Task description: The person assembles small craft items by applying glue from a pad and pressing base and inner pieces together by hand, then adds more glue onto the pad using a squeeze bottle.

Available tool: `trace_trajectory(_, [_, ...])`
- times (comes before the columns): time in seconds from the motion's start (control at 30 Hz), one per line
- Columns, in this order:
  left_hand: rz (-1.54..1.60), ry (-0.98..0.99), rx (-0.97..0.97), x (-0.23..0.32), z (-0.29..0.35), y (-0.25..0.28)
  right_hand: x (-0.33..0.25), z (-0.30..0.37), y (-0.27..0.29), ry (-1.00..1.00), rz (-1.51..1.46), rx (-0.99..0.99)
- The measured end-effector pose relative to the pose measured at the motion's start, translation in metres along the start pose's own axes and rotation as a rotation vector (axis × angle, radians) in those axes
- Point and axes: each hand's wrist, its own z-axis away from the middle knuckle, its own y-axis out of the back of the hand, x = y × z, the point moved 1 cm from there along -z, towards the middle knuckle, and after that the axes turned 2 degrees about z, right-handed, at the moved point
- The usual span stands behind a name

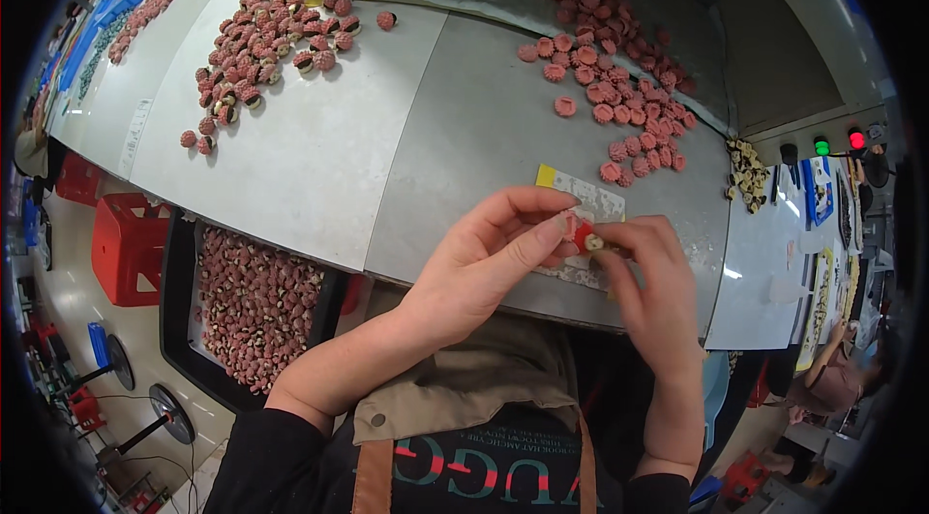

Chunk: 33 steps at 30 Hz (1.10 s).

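Above the near edge of the metal table, my two hands meet. My left hand (489,262) is closed, pinching a small pink knobbly piece (571,223) between thumb and fingers. From the right, my right hand (650,277) closes its thumb and fingertips on a small cream-coloured piece (594,243). This piece touches a red part (583,234) between the hands; whether the red belongs to the pink piece I cannot tell. Beneath the hands lies a whitish, worn sheet with yellow corners (550,175). Fingers partly hide the small pieces.
Loose hollow pink pieces (619,93) lie heaped at the far right. A pile of pink pieces with cream or dark undersides (256,40) spreads at the far left. Cream-and-dark pieces (747,175) sit right. A black tray (179,320) full of similar pieces and a red stool (124,248) stand lower left.
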Motion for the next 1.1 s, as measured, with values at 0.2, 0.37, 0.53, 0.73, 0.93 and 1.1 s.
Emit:
trace_trajectory(0.2, [0.019,0.003,-0.015,0.0,0.0,0.002,-0.001,-0.007,-0.012,0.189,0.326,0.049])
trace_trajectory(0.37, [0.026,0.022,0.002,0.001,0.001,0.001,0.005,-0.005,-0.008,0.124,0.204,0.029])
trace_trajectory(0.53, [-0.006,0.029,-0.018,0.002,0.0,-0.003,0.01,0.004,-0.007,-0.253,-0.441,0.071])
trace_trajectory(0.73, [-0.05,0.002,-0.03,0.001,0.0,-0.005,-0.011,0.0,-0.013,-0.166,-0.74,0.097])
trace_trajectory(0.93, [-0.194,-0.173,-0.02,-0.012,0.003,-0.008,-0.016,0.007,-0.022,0.101,-0.175,0.252])
trace_trajectory(1.1, [-0.364,-0.23,-0.056,-0.007,0.005,-0.01,-0.006,0.016,-0.019,0.143,-0.146,0.303])
